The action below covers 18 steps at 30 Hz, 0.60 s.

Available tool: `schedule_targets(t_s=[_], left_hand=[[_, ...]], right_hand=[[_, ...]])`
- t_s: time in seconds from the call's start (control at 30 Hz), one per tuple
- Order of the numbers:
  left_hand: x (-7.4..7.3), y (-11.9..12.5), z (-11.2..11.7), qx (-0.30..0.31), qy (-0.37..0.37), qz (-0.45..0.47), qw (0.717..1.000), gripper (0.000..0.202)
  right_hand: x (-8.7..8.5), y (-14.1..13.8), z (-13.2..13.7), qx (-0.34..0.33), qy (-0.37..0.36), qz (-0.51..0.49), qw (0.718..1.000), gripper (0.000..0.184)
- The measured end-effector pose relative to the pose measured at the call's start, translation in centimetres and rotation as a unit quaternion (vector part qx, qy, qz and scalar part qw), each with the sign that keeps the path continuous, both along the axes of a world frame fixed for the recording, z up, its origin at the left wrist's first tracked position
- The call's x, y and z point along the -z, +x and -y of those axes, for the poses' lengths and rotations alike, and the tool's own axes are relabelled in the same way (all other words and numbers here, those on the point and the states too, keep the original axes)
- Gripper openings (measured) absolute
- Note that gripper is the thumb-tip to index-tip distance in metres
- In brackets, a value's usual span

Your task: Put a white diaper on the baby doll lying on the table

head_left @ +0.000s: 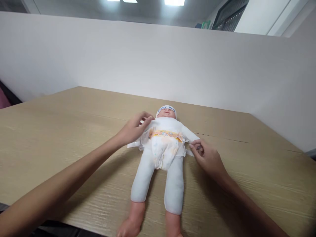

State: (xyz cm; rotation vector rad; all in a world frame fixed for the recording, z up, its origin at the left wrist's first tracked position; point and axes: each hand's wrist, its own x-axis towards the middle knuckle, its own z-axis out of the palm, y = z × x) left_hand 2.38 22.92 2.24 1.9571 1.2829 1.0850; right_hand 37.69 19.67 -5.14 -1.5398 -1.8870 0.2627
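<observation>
A baby doll (pixel 174 122) in a white body suit and a lettered headband lies on its back, feet toward me. Around its hips is a white diaper (pixel 164 149) with an orange printed waistband. The diaper's side tabs stick out unfastened on both sides. My left hand (pixel 136 126) is curled at the doll's arm on the left, with white cloth showing between thumb and fingers; most of that arm is hidden behind it. On the other side, my right hand (pixel 206 154) has its fingers closed at the end of the doll's other arm, just above a diaper tab.
The doll rests on a wide wooden table (pixel 74 131) with a thin seam across it. A white partition (pixel 148 59) rises along the back and right. At the left edge is something dark and pink (pixel 5 97). Ceiling lights show above the partition.
</observation>
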Motion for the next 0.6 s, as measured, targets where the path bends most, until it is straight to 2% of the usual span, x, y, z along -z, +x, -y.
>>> schedule_targets(t_s=[0.07,0.13,0.2,0.27,0.43,0.53,0.6], left_hand=[[-0.5,2.3,1.0,0.054,0.084,-0.057,0.993,0.034],[-0.6,4.7,1.4,0.107,0.151,-0.126,0.975,0.03],[-0.3,6.9,1.1,0.138,0.183,-0.188,0.955,0.03],[0.1,8.4,0.7,0.145,0.177,-0.23,0.946,0.032],[1.2,9.1,0.3,0.125,0.173,-0.266,0.94,0.039],[1.6,8.8,0.4,0.122,0.188,-0.269,0.937,0.048],[1.7,8.8,0.5,0.122,0.19,-0.271,0.936,0.052]], right_hand=[[0.9,0.5,0.6,-0.003,-0.003,0.047,0.999,0.039],[1.4,0.5,0.9,0.007,-0.014,0.07,0.997,0.038],[1.6,0.3,0.9,0.029,-0.027,0.074,0.996,0.035],[1.8,0.1,0.8,0.054,-0.045,0.069,0.995,0.033],[2.0,-0.2,0.6,0.087,-0.09,0.039,0.991,0.036],[1.4,0.2,0.5,0.059,-0.116,0.026,0.991,0.043],[0.6,0.7,0.4,0.018,-0.138,-0.018,0.99,0.045]])
